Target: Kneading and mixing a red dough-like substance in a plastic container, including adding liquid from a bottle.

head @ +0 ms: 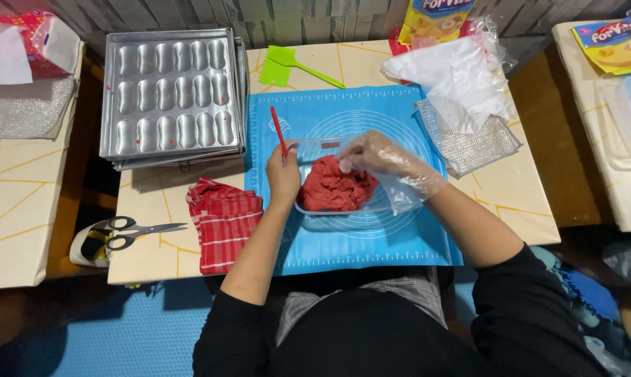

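Resting in a clear tray at the centre of the blue mat, the red dough is pressed by the gloved right hand, fingers curled loosely. A thin red stick is pinched upright by the left hand at the tray's left rim. Bare mat is left on every side; a red checked cloth lies just left.

black pushed-up sleeves, clear plastic glove over the right grip, grey checked apron
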